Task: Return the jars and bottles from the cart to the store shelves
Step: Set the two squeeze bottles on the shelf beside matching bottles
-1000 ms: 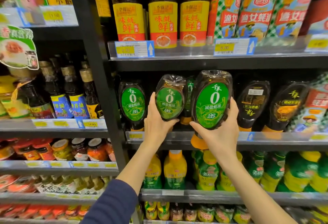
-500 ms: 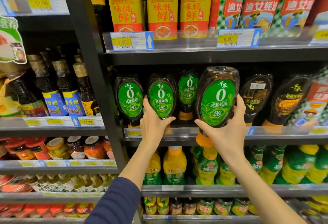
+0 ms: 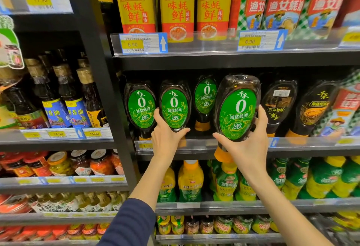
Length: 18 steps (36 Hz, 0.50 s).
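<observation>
Two dark squeeze bottles with green oval labels and orange caps pointing down are in my hands. My left hand [image 3: 166,138] grips the smaller-looking bottle [image 3: 174,107], which stands upright on the middle shelf [image 3: 303,144] between two matching bottles [image 3: 141,109] [image 3: 206,101]. My right hand [image 3: 247,144] holds the nearer bottle [image 3: 236,109] in front of the shelf edge, tilted slightly, its orange cap [image 3: 221,155] hanging below the shelf lip. The cart is out of view.
Dark bottles with gold and black labels [image 3: 278,107] stand right of the gap on the same shelf. Yellow-labelled bottles [image 3: 176,10] fill the shelf above, green and yellow bottles [image 3: 190,181] the one below. A black upright post [image 3: 101,90] divides off the left bay of jars and bottles.
My left hand has pushed its bottle back and stood it upright on the shelf row. My right hand's bottle has shifted a little right and stays in front of the shelf.
</observation>
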{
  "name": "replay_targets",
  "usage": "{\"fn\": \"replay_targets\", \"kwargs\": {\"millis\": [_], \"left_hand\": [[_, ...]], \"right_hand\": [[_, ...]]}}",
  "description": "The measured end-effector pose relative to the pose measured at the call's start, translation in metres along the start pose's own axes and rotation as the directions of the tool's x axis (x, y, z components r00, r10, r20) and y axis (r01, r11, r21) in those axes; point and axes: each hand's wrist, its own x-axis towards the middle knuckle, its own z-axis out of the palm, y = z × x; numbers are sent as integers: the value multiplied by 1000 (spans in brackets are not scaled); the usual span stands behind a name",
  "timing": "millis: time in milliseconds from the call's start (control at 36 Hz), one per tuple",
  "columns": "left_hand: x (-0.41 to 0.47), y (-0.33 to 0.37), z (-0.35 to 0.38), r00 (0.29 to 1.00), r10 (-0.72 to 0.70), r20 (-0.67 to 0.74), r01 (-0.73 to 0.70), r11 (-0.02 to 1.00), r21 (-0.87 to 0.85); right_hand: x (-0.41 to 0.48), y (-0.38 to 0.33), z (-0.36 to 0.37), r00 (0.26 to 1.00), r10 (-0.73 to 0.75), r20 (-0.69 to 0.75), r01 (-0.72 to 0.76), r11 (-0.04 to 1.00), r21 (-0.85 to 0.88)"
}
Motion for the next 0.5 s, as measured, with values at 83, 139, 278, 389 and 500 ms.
{"fn": "replay_targets", "kwargs": {"millis": [83,139,278,389,500], "left_hand": [[1,-1,-2,1000,-3,11,3,1000,16],[1,-2,-3,1000,1,10,-1,1000,18],[1,-6,-4,999,37,9,-38,999,19],[0,-12,-7,998,53,19,-53,998,20],[-1,-19,-17,994,111,-12,-112,993,-40]], "right_hand": [[0,-2,0,1000,0,-3,0,1000,-4],[0,-3,0,1000,-7,-6,7,1000,-7],[1,-6,3,1000,-13,-18,13,1000,-19],[3,-8,10,1000,-8,-30,7,1000,-19],[7,-13,20,999,-13,-39,12,1000,-20]]}}
